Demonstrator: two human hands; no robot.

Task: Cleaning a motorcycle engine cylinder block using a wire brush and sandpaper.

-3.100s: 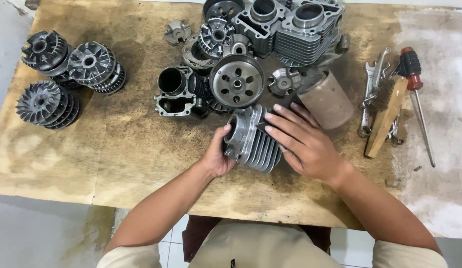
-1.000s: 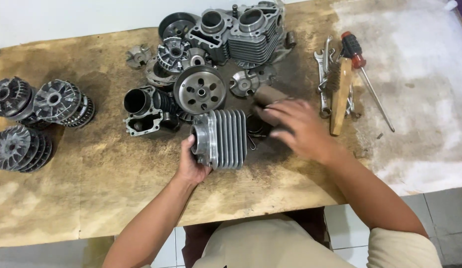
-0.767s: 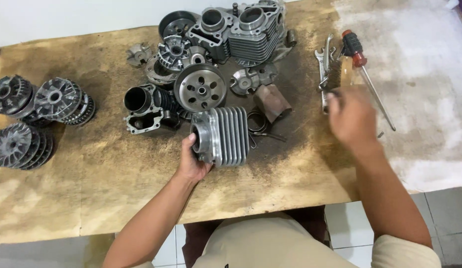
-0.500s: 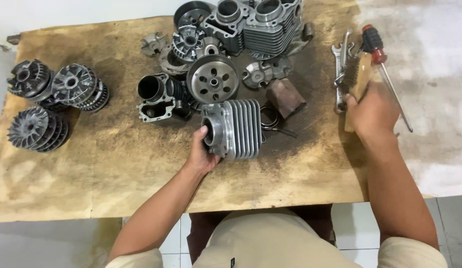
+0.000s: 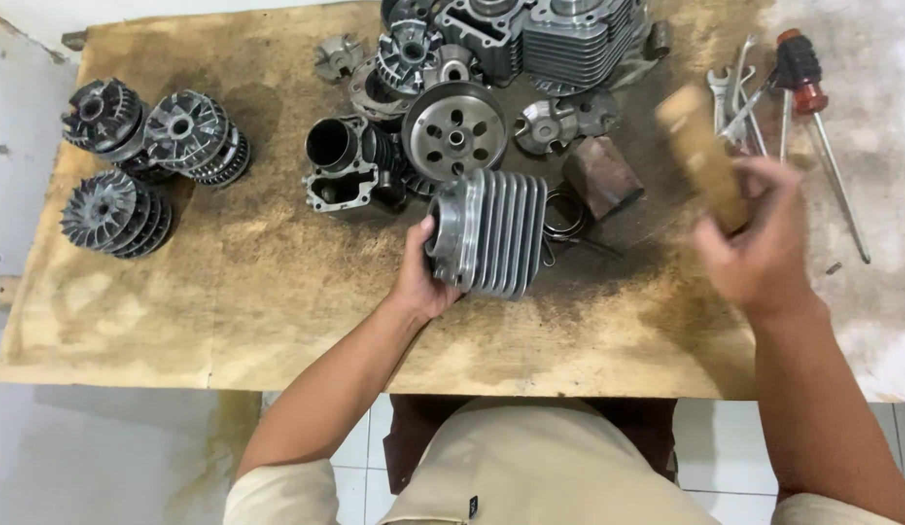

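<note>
Since a moment ago our right hand [image 5: 759, 258] has left the finned cylinder and gone to the tool pile at the right; it now comes back over the surface [image 5: 278, 292] with the wooden hammer handle [image 5: 703, 156] lifted clear of the wrenches [image 5: 739, 92]. We judge from this that the work on the cylinder is moving from handling by hand to striking or tapping. The red-handled screwdriver [image 5: 800, 70] lies where it was.

Our right fingers [image 5: 773, 190] are curled together around the lower end of the handle; the hand is blurred, so we cannot tell how tight the grip is.

Our left hand [image 5: 421, 277] stays on the finned cylinder [image 5: 491, 231], which lies on its side near the middle of the surface, just in front of the round clutch drum [image 5: 453, 130]. The left fingers are clamped on its left end, thumb [image 5: 425, 236] on top, the rest hidden beneath
</note>
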